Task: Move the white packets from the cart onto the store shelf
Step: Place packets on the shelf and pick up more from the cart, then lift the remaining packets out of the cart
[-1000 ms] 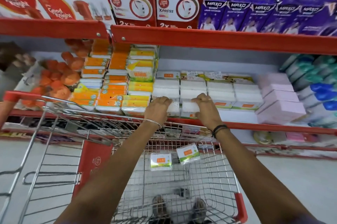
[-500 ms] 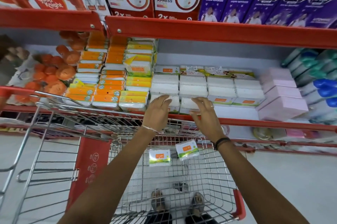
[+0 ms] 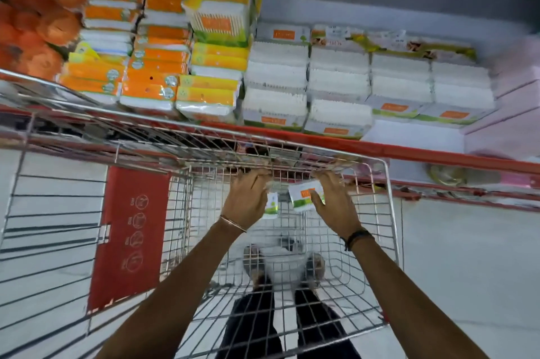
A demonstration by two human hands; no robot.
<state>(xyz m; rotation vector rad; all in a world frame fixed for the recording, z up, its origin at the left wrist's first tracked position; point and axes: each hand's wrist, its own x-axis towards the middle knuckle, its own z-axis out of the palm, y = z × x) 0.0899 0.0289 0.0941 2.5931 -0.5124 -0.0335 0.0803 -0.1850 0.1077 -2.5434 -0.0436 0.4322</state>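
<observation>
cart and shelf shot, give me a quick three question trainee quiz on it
1. True or false: both hands are inside the cart.
2. How many white packets can be seen in the cart? A) two B) five C) none
3. Fill in: the shelf edge is coloured ____.

Key:
1. True: the left hand and right hand each reach a packet.
2. A: the left packet and the right packet.
3. Red.
</observation>
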